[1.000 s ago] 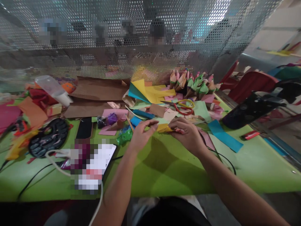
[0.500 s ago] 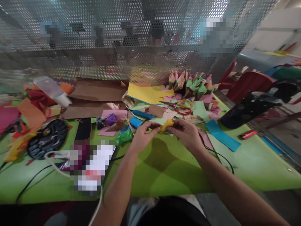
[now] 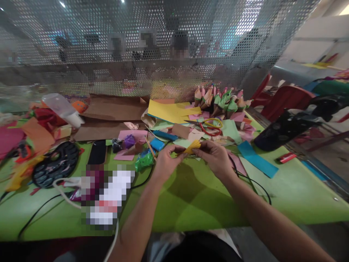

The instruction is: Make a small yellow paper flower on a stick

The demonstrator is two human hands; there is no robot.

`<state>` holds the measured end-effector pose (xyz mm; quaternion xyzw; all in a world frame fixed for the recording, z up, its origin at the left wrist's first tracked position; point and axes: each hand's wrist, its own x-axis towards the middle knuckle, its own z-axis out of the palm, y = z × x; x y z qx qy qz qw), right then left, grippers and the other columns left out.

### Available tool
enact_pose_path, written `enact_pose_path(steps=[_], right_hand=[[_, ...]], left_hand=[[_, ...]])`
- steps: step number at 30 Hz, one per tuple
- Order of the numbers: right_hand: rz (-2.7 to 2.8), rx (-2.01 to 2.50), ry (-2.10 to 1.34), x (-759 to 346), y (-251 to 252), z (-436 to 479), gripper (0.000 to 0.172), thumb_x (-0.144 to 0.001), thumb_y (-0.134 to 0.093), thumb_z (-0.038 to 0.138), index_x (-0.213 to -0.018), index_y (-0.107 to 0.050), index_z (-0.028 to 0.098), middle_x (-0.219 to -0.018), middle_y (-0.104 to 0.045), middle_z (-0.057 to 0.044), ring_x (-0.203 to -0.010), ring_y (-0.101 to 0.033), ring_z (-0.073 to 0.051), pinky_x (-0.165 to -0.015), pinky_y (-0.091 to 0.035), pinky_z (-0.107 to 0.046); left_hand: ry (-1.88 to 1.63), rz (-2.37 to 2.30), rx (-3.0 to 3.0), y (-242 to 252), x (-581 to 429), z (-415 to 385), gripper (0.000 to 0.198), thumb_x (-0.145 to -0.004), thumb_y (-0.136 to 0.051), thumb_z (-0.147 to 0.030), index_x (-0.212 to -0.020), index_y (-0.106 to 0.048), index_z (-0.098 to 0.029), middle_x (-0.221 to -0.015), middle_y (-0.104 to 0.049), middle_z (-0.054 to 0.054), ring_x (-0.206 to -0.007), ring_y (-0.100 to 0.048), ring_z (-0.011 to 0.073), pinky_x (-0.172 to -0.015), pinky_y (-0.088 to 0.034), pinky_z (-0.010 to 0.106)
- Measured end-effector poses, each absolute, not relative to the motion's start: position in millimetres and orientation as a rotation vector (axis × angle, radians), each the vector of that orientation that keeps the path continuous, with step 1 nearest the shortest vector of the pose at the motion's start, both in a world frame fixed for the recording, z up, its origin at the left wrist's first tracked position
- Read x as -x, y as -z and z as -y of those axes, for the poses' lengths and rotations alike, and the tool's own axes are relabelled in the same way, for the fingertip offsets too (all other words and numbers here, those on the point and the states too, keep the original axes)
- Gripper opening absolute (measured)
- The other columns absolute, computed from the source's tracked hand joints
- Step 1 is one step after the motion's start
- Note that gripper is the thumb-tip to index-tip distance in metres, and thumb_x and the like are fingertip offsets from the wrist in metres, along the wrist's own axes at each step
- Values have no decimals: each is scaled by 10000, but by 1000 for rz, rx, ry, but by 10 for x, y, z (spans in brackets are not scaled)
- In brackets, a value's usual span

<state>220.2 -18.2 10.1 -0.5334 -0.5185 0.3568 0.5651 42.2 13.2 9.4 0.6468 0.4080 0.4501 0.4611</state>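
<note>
My left hand (image 3: 166, 162) and my right hand (image 3: 215, 157) meet over the green table (image 3: 191, 196), both pinching a small folded yellow paper piece (image 3: 192, 146) held just above the surface. The left fingers grip its left end, the right fingers its right end. Scraps of coloured paper lie right behind the hands. A green crumpled bit (image 3: 143, 161) rests just left of my left hand.
Red and yellow scissors (image 3: 208, 125) lie on paper behind the hands. A bunch of paper cones (image 3: 218, 100) stands at the back. A phone (image 3: 97, 152), a black round palette (image 3: 56, 164), cables, a glue bottle (image 3: 63, 108) and a blue strip (image 3: 257, 159) surround the spot. A perforated metal screen closes the back.
The yellow paper went from lying low on the table to being lifted and pinched between both hands. The hands drew slightly closer together.
</note>
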Motion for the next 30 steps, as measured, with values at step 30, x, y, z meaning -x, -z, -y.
enact_pose_path(steps=[30], right_hand=[[1192, 1208, -848, -2180, -97, 190, 362, -649, -832, 515, -778, -684, 211, -753, -728, -37, -657, -648, -180, -593, -527, -295]], left_hand=[[-1108, -1038, -1487, -44, -444, -136, 300, -690, -828, -446, -798, -763, -174, -810, -766, 44, -790, -687, 203, -760, -557, 327]])
